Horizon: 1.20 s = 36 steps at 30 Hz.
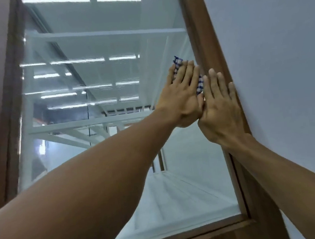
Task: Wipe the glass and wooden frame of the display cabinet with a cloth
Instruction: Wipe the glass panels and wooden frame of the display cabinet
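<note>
Head view, looking up along the cabinet front

- Left hand (181, 96): fingers straight and close together, palm flat on the cloth (178, 62), pressing it to the glass (104, 108). No curl round it, so only pressure holds it.
- Cloth: blue-and-white check, bunched under the palm. One corner shows above the fingertips, a strip shows at the little-finger side. It sits on the right part of the pane, just beside the wooden frame (205, 39).
- Right hand (220, 110): fingers extended, slightly spread, laid flat on the frame's right upright, outer fingers at the edge of the grey wall (270, 42). It holds nothing and looks like a brace. The thumb sides of the two hands touch.

Risks, as judged:
- The cloth could slip out and drop if the flat palm eases pressure mid-stroke, since nothing pinches it.
- The bare heel and fingertips overhang the cloth, so skin dragged over the pane would leave smears.
- The bunched cloth covers a narrow track, so the strip along the frame edge could be missed.
- Both arms lean into the cabinet, so a hard push on the pane could flex it.

Look of the cabinet:
- Glass is clear but full of ceiling-light reflections with streaky edges. Cannot tell whether these are smears or blur.
- White shelves (107, 34) show inside.
- Frame is mid-brown and matt. Its bottom rail (201, 235) is in view, with no cloth near it
</note>
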Motion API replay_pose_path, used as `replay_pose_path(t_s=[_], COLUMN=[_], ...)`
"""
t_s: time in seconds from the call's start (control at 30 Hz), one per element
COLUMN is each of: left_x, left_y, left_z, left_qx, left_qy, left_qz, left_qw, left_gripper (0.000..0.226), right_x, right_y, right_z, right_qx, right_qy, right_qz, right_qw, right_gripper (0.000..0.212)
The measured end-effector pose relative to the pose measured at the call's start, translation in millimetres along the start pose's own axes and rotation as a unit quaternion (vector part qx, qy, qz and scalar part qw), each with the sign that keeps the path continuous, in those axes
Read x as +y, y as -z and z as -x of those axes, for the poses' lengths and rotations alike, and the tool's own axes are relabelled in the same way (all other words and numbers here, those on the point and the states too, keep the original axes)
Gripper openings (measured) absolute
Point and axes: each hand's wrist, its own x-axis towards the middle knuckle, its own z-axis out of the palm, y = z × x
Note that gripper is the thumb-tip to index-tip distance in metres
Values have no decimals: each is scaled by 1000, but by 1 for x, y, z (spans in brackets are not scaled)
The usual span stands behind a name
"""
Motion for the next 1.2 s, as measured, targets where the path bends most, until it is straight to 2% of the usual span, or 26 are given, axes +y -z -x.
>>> replay_pose_path(t_s=[0.13,0.2,0.3,0.4,0.5,0.6,0.83,1.07,1.2], left_x=[16,17,19,21,10,-6,-62,-136,-184], left_y=[-4,-6,-9,-12,-14,-13,-4,17,33], left_z=[-10,-7,8,30,51,70,119,196,232], left_qx=[2,8,5,-5,2,11,32,17,-19], left_qy=[-11,-13,-35,-71,-72,-55,-2,71,118], left_qz=[-8,-16,-12,-13,-22,-21,-17,-42,-95], left_qw=[1000,1000,999,997,997,998,999,996,988], left_gripper=[70,71,72,72,73,74,76,79,78], right_x=[7,11,17,14,1,-14,-76,-167,-225], right_y=[1,1,0,1,4,0,-19,-34,-40], right_z=[13,22,32,34,38,45,40,39,36], right_qx=[10,12,4,2,-3,-21,-47,-61,-67], right_qy=[-18,-8,7,0,8,47,62,182,237], right_qz=[-60,-75,-88,-52,4,16,-67,-78,-85], right_qw=[998,997,996,999,1000,999,995,978,965], right_gripper=[68,73,69,67,69,68,62,62,62])
